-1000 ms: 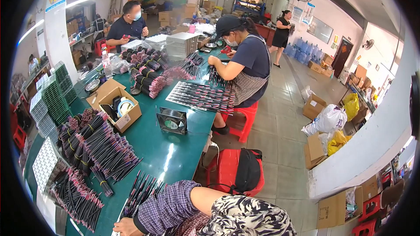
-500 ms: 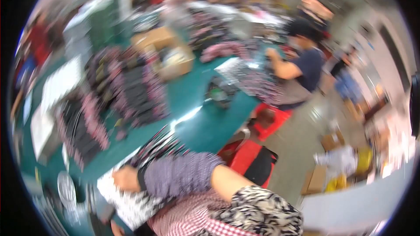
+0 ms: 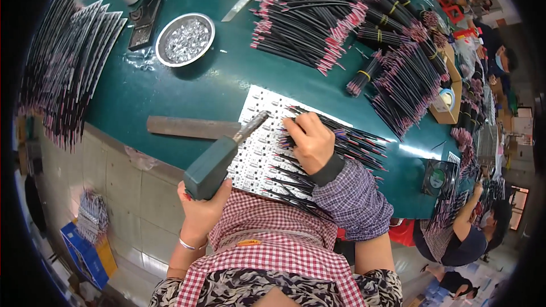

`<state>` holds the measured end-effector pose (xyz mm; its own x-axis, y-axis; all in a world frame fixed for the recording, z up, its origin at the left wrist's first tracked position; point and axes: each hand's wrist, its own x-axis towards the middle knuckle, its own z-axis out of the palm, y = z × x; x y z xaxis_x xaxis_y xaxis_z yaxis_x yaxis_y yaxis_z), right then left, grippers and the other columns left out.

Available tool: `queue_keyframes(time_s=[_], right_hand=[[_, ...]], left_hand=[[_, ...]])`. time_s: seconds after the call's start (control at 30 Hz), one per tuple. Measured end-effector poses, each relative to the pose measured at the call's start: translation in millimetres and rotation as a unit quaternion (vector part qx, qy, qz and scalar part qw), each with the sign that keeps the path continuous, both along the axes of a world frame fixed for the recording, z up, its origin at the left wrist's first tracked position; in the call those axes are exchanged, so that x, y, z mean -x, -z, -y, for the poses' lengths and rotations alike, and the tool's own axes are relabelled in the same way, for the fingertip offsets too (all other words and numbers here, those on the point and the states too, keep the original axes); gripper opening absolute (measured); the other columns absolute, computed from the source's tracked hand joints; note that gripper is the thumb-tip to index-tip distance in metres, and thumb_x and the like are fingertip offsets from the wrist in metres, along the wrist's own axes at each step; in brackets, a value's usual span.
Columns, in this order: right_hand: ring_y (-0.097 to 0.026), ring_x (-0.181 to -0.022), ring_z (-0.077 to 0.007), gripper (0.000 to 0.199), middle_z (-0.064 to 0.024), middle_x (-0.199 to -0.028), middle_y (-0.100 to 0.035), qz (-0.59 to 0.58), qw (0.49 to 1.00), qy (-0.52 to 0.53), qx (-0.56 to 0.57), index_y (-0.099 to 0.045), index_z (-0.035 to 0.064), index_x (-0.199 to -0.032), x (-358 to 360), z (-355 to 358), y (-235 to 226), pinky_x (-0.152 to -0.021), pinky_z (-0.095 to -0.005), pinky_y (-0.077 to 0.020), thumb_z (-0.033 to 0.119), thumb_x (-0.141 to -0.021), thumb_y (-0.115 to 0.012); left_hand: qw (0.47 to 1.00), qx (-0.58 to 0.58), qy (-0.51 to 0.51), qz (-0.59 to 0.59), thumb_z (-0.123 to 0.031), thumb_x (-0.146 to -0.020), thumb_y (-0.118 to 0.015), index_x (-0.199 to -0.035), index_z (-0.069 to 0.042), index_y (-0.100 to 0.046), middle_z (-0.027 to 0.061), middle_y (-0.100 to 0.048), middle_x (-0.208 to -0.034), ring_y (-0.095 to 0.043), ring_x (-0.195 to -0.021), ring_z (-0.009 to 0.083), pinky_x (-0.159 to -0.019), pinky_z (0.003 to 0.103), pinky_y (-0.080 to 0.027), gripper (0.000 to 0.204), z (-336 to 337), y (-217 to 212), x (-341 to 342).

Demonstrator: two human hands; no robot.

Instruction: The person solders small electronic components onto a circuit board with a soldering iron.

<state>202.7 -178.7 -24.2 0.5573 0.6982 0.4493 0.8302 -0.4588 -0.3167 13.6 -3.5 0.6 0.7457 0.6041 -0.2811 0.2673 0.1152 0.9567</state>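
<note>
A dark green soldering gun (image 3: 211, 166) is gripped in my left hand (image 3: 207, 209), with its metal tip tilted up and over a white circuit board panel (image 3: 244, 173). My right hand (image 3: 312, 142) is closed in a pinch on thin black wires (image 3: 290, 137) above the panel. A checked sleeve and dark cuff cover that forearm. More black wires (image 3: 358, 146) with reddish ends lie across the panel's right side, some of them under my right hand. The exact spot where the fingertips meet the wires is partly hidden.
A brown flat bar (image 3: 190, 127) lies left of the panel. Beyond stand a metal bowl of small silvery pieces (image 3: 185, 40) and a black tray (image 3: 145, 24). Wire bundles (image 3: 310, 17) fill the far right, near a cardboard box (image 3: 449, 94). A co-worker (image 3: 463, 233) sits at right.
The view has swung from the room at right down to the table before me. The soldering gun in my left hand now shows clearly over the panel.
</note>
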Motion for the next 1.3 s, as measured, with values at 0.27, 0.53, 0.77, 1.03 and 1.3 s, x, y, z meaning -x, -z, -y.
queue_keyframes(time_s=[0.27, 0.53, 0.77, 1.03, 1.3], right_hand=[[-0.057, -0.079, -0.0227, 0.04, -0.0061, -0.083, -0.052, -0.006, 0.999, -0.01, 0.034, -0.067, 0.0001, -0.103, -4.4, 5.2, -3.4, -0.059, -0.0335, -0.0494, -0.001, -0.063, -0.064], [-0.057, -0.078, -0.0215, 0.036, -0.0063, -0.082, -0.052, 0.002, 0.998, -0.021, 0.051, -0.068, -0.0022, -0.102, -4.4, 3.8, -7.2, -0.059, -0.0323, -0.0491, 0.001, -0.066, -0.064], [-0.056, -0.077, -0.0212, 0.033, -0.0064, -0.083, -0.052, 0.015, 0.997, -0.026, 0.066, -0.067, -0.0031, -0.103, -3.0, 3.4, -7.8, -0.06, -0.0315, -0.0493, 0.004, -0.071, -0.063], [-0.056, -0.078, -0.0215, 0.032, -0.0071, -0.084, -0.052, 0.019, 0.996, -0.027, 0.078, -0.066, -0.0036, -0.103, -2.5, 3.2, -6.7, -0.06, -0.0313, -0.0491, 0.004, -0.072, -0.062], [-0.055, -0.074, -0.0249, 0.052, -0.0081, -0.082, -0.049, 0.013, 0.999, -0.005, 0.037, -0.066, -0.0015, -0.104, -0.8, -0.7, -2.5, -0.056, -0.0358, -0.0468, -0.006, -0.053, -0.062]], left_hand=[[0.997, -0.05, 0.06, 0.018, -0.002, -0.078, -0.078, -0.089, 0.0, -0.069, 0.0033, -0.07, -0.082, -0.062, -0.069, 0.0099, -0.064, 0.027, -0.049, 0.014, -1.1, -1.4, -14.9], [0.986, -0.122, 0.112, 0.038, -0.002, -0.077, -0.075, -0.089, 0.001, -0.069, 0.0104, -0.071, -0.079, -0.067, -0.065, 0.0176, -0.064, 0.03, -0.052, 0.013, -5.7, 1.2, -22.2], [0.982, -0.125, 0.138, 0.012, -0.001, -0.077, -0.074, -0.089, 0.001, -0.069, 0.0093, -0.07, -0.081, -0.067, -0.066, 0.0174, -0.062, 0.028, -0.051, 0.013, -7.8, -4.5, -23.8], [0.985, -0.137, 0.096, 0.041, 0.0, -0.076, -0.075, -0.091, 0.002, -0.069, 0.0067, -0.069, -0.08, -0.065, -0.067, 0.012, -0.06, 0.026, -0.05, 0.017, -6.1, -4.7, -20.3], [0.987, -0.125, 0.092, 0.043, 0.0, -0.076, -0.076, -0.091, 0.001, -0.07, 0.0071, -0.071, -0.079, -0.066, -0.066, 0.0135, -0.063, 0.027, -0.051, 0.017, -4.9, 2.6, -22.9]])
